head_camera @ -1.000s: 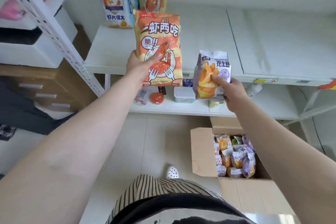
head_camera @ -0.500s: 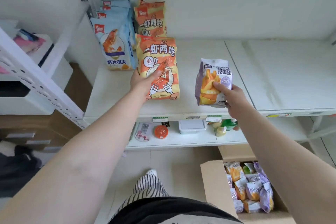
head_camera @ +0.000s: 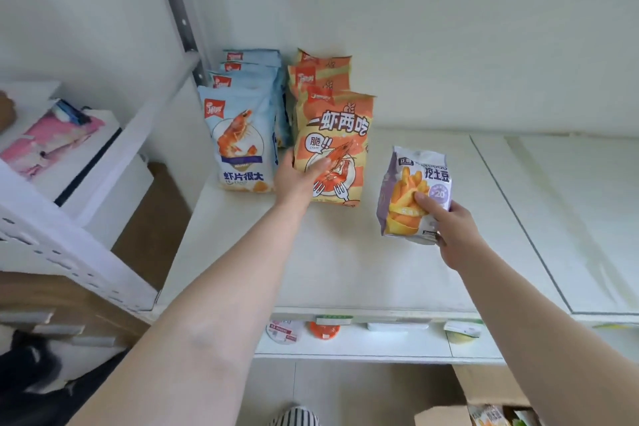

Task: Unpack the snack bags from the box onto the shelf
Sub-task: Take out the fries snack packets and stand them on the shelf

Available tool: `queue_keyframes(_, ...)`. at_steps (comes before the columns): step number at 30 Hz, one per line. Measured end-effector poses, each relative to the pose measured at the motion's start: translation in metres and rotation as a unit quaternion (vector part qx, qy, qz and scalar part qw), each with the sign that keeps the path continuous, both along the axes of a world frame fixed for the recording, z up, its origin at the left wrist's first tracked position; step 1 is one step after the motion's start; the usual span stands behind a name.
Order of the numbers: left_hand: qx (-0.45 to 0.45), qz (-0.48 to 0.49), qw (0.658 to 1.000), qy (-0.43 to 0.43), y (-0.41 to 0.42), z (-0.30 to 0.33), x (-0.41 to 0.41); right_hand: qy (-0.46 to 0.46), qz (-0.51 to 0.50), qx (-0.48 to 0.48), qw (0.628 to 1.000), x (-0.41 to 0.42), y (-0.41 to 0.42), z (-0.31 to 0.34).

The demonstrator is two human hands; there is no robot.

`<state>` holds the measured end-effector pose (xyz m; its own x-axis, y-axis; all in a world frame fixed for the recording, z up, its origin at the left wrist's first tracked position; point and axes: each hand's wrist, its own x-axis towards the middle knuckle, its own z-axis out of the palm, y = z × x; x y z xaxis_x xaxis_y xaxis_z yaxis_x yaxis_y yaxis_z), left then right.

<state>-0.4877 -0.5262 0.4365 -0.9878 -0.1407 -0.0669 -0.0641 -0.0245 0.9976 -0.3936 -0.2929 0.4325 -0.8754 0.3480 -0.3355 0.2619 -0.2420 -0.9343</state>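
shelf (head_camera: 397, 270), frame centre | orange bag (head_camera: 333, 145) upright, front of orange row, upper centre, left hand (head_camera: 297, 180) grasping it | purple bag (head_camera: 415, 194) pinched in right hand (head_camera: 453, 235), above shelf | step: placing; next likely release orange, stand purple beside | box (head_camera: 446, 417) bottom right

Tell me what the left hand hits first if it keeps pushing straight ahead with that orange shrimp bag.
Probably the orange bags stacked behind the one the left hand holds; depth is unclear.
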Motion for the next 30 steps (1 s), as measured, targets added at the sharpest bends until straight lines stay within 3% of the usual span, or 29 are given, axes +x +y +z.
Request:
queue_keyframes(5,0.031,0.024,0.997,0.065,0.009,-0.039,-0.045,0.053,0.022,-0.007,0.998,-0.044,-0.002,-0.030)
queue_keyframes(9,-0.100,0.080,0.984,0.121,0.014,-0.077,-0.064,0.069,0.038,0.012,0.997,-0.074,-0.007,-0.055)
queue_keyframes(15,-0.293,0.096,0.914,0.262,0.018,-0.077,-0.057,0.087,0.048,0.035,0.994,-0.098,-0.001,-0.061)
queue_keyframes(21,-0.425,0.000,0.864,0.269,0.004,-0.092,-0.060,0.088,0.078,0.052,0.992,-0.108,0.009,-0.058)
queue_keyframes(27,-0.513,0.087,0.808,0.277,0.008,-0.100,-0.074,0.102,0.090,0.054,0.989,-0.123,0.012,-0.062)
queue_keyframes(30,-0.568,0.090,0.762,0.296,0.010,-0.098,-0.068,0.102,0.091,0.048,0.989,-0.125,0.013,-0.062)
